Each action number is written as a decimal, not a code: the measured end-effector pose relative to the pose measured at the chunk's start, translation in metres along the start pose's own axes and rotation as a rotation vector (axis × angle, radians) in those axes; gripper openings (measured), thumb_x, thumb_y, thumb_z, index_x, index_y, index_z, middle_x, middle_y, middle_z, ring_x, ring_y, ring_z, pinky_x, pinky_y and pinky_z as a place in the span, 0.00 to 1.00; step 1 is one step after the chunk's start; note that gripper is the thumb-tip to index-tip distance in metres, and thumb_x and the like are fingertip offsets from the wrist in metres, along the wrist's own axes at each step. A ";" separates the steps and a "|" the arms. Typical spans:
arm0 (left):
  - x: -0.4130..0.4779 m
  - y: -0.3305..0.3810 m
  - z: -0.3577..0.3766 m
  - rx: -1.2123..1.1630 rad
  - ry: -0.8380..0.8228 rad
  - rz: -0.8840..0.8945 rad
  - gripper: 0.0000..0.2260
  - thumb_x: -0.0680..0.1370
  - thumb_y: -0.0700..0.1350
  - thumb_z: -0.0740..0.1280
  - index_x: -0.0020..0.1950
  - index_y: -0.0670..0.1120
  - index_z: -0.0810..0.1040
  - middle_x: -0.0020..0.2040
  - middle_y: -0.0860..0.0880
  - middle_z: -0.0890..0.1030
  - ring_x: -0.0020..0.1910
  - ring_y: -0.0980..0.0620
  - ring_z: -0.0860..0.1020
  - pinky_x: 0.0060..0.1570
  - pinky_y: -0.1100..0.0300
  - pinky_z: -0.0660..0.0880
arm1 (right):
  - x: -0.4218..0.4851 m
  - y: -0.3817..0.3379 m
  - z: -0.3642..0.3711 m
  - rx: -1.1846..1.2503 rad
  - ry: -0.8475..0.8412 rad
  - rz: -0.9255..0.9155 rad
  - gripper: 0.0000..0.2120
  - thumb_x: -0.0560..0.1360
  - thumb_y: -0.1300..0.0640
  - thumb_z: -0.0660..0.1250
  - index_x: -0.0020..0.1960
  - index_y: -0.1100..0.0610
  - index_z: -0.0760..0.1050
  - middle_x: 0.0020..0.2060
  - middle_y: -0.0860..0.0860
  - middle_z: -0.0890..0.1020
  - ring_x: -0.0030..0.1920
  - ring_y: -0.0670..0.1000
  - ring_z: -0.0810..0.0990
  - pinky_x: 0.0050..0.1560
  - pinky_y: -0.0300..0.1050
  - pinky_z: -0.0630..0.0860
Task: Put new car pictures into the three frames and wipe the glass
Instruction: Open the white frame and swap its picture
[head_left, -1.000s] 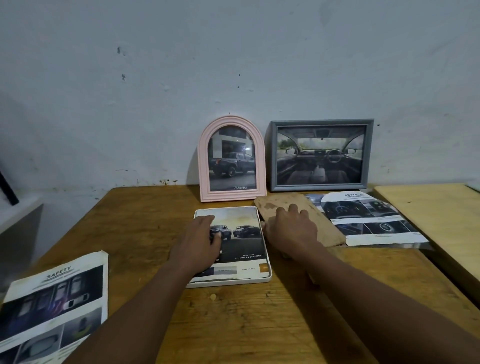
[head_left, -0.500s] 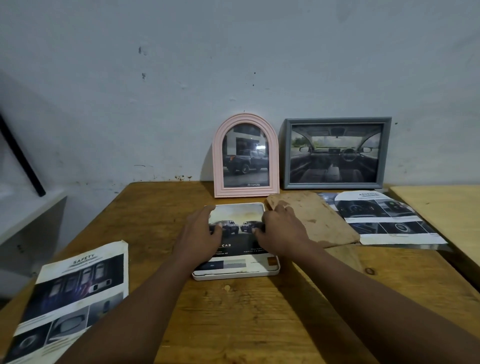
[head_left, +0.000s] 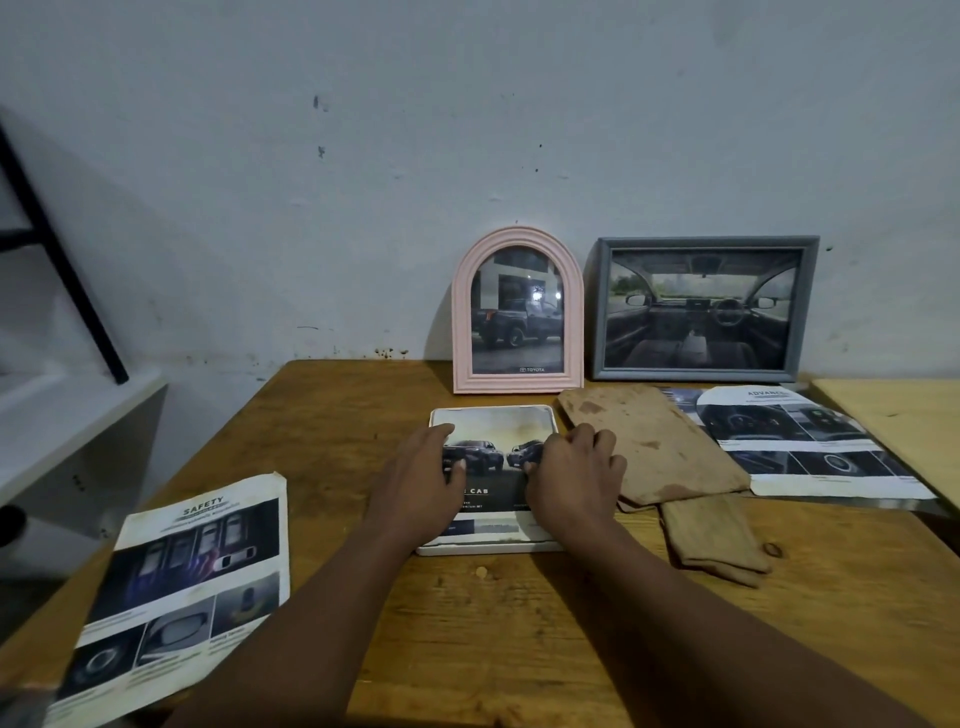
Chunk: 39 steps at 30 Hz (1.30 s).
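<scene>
A white rectangular frame (head_left: 488, 548) lies flat in the middle of the wooden table (head_left: 519, 654). A picture of two dark cars (head_left: 493, 431) sits in it. My left hand (head_left: 421, 483) presses on the picture's left side with its fingers spread. My right hand (head_left: 571, 478) rests on its right side, fingers bent, tips on the paper. A pink arched frame (head_left: 464, 312) with a pickup picture and a grey frame (head_left: 704, 244) with a car-interior picture lean upright against the wall behind.
A brown backing board (head_left: 649, 447) and its brown flap (head_left: 711, 540) lie just right of the white frame. One brochure page (head_left: 800, 447) lies at the far right, and a "Safety" page (head_left: 182, 587) at the front left. A pale board (head_left: 898, 415) borders the right edge, a white shelf (head_left: 67, 415) the left.
My right hand left the brown backing board and came onto the right side of the picture. My left hand stayed on the left side. The view swung slightly left.
</scene>
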<state>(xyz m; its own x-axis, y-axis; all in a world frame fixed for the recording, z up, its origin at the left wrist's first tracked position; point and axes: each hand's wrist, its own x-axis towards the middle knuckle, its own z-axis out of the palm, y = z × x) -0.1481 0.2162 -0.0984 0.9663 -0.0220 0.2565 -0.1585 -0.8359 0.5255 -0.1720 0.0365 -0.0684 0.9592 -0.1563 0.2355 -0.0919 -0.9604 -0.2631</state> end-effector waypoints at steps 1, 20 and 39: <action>0.000 0.000 0.000 0.005 -0.002 0.004 0.24 0.82 0.51 0.66 0.77 0.52 0.67 0.74 0.50 0.71 0.69 0.50 0.72 0.65 0.48 0.76 | 0.000 0.000 0.000 -0.006 0.002 -0.011 0.16 0.76 0.49 0.69 0.61 0.53 0.77 0.63 0.54 0.73 0.63 0.57 0.66 0.58 0.53 0.66; 0.012 0.066 -0.014 -0.028 0.125 0.350 0.22 0.83 0.54 0.63 0.76 0.56 0.68 0.76 0.52 0.67 0.71 0.51 0.68 0.64 0.51 0.73 | 0.048 0.059 -0.097 0.718 0.129 -0.227 0.09 0.81 0.63 0.63 0.55 0.51 0.77 0.52 0.44 0.79 0.48 0.41 0.78 0.42 0.37 0.77; 0.044 0.268 0.146 0.235 -0.431 0.636 0.17 0.83 0.57 0.58 0.64 0.50 0.79 0.61 0.47 0.79 0.59 0.43 0.76 0.59 0.45 0.73 | 0.113 0.321 -0.104 0.182 -0.086 0.104 0.10 0.79 0.63 0.65 0.52 0.48 0.78 0.52 0.51 0.81 0.49 0.52 0.76 0.38 0.39 0.71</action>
<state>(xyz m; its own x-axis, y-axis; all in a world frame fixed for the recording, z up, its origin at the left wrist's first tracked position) -0.1185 -0.0891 -0.0651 0.7060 -0.7026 0.0889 -0.7047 -0.6843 0.1873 -0.1213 -0.3136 -0.0294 0.9670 -0.2249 0.1195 -0.1496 -0.8815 -0.4478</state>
